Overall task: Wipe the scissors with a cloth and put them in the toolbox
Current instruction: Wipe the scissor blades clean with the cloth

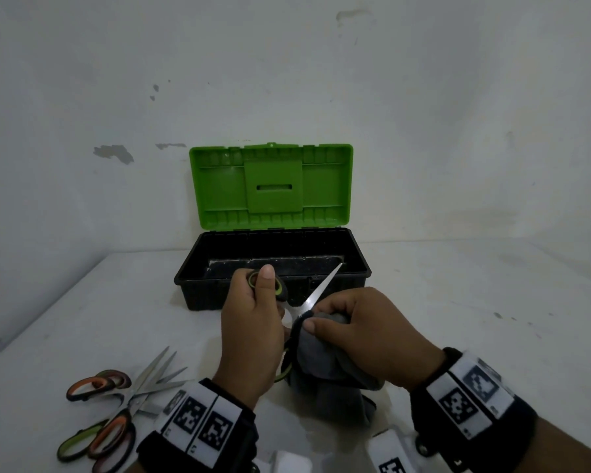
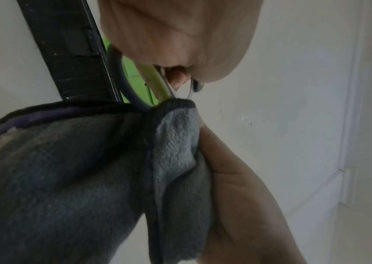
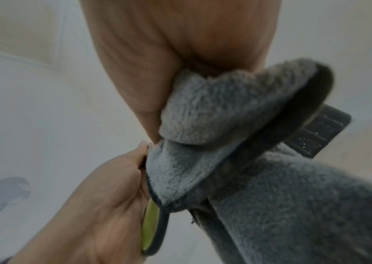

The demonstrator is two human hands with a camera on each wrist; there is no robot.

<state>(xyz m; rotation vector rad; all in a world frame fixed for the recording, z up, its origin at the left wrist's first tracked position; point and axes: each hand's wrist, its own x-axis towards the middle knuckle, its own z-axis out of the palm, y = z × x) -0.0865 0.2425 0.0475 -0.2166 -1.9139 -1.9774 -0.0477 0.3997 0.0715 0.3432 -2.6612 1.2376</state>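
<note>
My left hand [image 1: 253,312] grips the green-and-black handles of a pair of scissors [image 1: 316,292], blades spread open. One bare blade points up and right toward the toolbox [image 1: 355,264]. My right hand [image 1: 348,331] pinches a grey cloth [image 1: 321,363] around the other blade near the pivot, and the cloth hangs down to the table. The left wrist view shows a green handle loop [image 2: 155,84] above the cloth [image 2: 71,169]. In the right wrist view the cloth [image 3: 214,125] is bunched under my fingers, next to the handle [image 3: 151,228]. The toolbox is black with its green lid [image 1: 270,186] upright.
Several other scissors [image 1: 116,401] with orange, green and dark handles lie in a pile on the white table [image 1: 458,302] at the near left. The toolbox stands against a white wall, right behind my hands. Both wrists wear black bands with printed markers.
</note>
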